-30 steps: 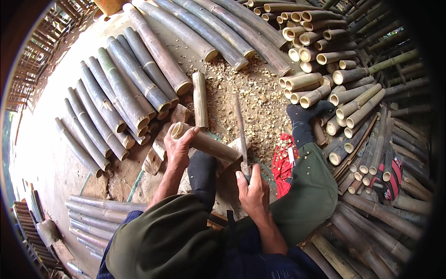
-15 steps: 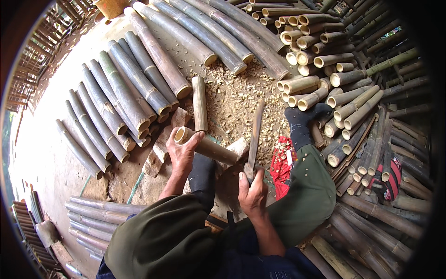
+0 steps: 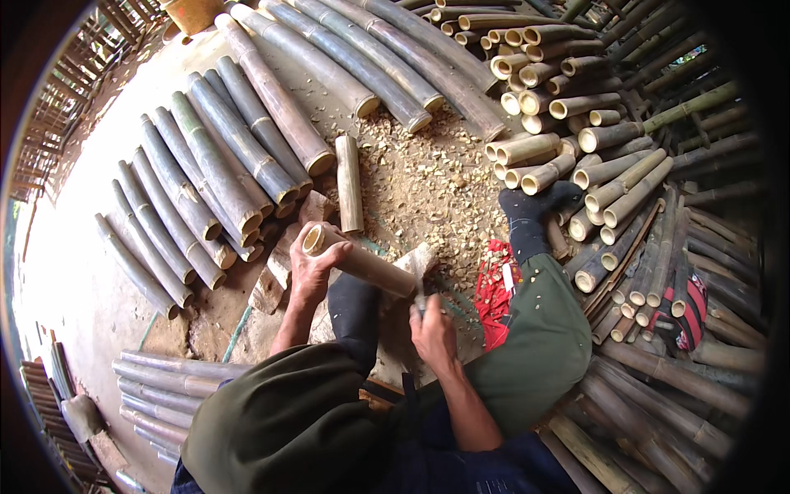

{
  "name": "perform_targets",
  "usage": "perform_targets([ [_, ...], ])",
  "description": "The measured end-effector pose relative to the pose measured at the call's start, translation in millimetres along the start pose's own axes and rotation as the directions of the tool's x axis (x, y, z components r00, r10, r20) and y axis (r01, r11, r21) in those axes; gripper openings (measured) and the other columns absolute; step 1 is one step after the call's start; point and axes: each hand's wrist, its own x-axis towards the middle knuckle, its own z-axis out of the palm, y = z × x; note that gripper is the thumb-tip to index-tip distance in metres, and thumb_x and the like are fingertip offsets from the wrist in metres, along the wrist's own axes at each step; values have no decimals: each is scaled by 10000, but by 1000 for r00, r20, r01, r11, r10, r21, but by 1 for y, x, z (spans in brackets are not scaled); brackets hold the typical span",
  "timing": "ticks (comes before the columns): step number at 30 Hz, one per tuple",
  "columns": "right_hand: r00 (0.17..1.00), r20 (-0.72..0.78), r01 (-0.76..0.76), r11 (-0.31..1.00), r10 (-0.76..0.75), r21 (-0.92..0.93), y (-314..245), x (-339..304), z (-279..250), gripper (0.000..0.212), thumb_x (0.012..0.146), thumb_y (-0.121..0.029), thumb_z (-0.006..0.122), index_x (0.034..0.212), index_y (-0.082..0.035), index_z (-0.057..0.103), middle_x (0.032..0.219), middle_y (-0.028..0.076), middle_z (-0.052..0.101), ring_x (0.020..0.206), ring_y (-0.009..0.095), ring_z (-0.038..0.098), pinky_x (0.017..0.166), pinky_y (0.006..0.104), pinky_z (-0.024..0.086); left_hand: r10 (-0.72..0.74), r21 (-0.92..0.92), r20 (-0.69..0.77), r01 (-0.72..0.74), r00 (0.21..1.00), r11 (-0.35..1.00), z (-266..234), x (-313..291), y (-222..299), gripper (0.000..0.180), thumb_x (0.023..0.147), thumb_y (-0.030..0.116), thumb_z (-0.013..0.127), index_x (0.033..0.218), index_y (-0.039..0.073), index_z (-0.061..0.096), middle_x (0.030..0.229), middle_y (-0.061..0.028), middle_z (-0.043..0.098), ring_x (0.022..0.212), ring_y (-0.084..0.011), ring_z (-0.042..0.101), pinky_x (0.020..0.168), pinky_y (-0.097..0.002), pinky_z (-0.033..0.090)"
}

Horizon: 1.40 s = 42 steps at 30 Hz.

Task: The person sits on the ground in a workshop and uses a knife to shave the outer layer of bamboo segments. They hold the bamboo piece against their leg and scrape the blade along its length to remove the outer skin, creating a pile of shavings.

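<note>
My left hand [image 3: 314,267] is closed round the near-left end of a short bamboo tube [image 3: 372,267], whose hollow mouth faces up to the left. The tube slants down to the right, and its far end lies at a pale wooden block [image 3: 422,257]. In my right hand [image 3: 434,331] is the handle of a long knife. Motion smears the knife's blade [image 3: 420,286], which stands close beside the tube's far end; I cannot tell whether it touches. Just beyond my left hand lies another short bamboo piece [image 3: 349,185].
Pale wood chips [image 3: 436,181] cover the ground ahead. Long bamboo poles [image 3: 247,156] lie in rows at left and top. Cut bamboo tubes [image 3: 568,107] are stacked at right. A red cloth [image 3: 494,288] lies beside my right leg [image 3: 527,329].
My right hand has moved down and slightly left, and the knife blade has swung from raised to beside the tube's far end. My left hand keeps its hold on the tube.
</note>
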Motion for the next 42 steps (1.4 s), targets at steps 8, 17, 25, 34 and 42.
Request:
perform_targets([
  [8,979,-151,166,968,-139,189,-54,-13,-59,287,1049,-226,674,1146,6,536,863,284,712,819,500,716,668,567,547,12,39,1,-12,1000,999,-12,-3,0,410,796,147,934,1098,35,681,975,-45,735,908,-145,706,871,-311,578],
  [17,999,0,52,997,-52,-54,-1,-16,-7,309,1063,-279,650,1117,-7,512,890,291,720,856,514,718,709,570,574,0,94,40,-3,999,996,-5,-11,-1,414,783,143,931,1086,35,671,965,-50,737,882,-144,707,836,-306,585],
  [25,999,-40,18,998,-15,65,-15,-7,-14,321,1069,-296,642,1083,6,534,954,303,723,870,516,718,710,575,560,2,123,6,-3,1000,992,-3,-7,-1,413,768,161,936,1073,41,684,964,-52,741,894,-150,713,849,-322,584],
  [34,986,-109,155,949,-129,275,-63,-12,-63,270,1057,-241,669,1134,-11,551,893,263,709,833,496,704,688,543,536,-29,145,72,18,997,989,-8,-9,12,464,772,191,925,1117,60,643,983,-37,705,907,-125,680,826,-291,559],
  [42,999,33,-8,1000,7,22,25,-9,1,346,1046,-318,661,1164,-13,550,940,298,724,875,538,697,735,625,524,-146,-73,-19,144,989,987,-17,-11,-3,438,792,151,889,1149,58,652,1049,-45,699,932,-151,665,862,-323,550],
])
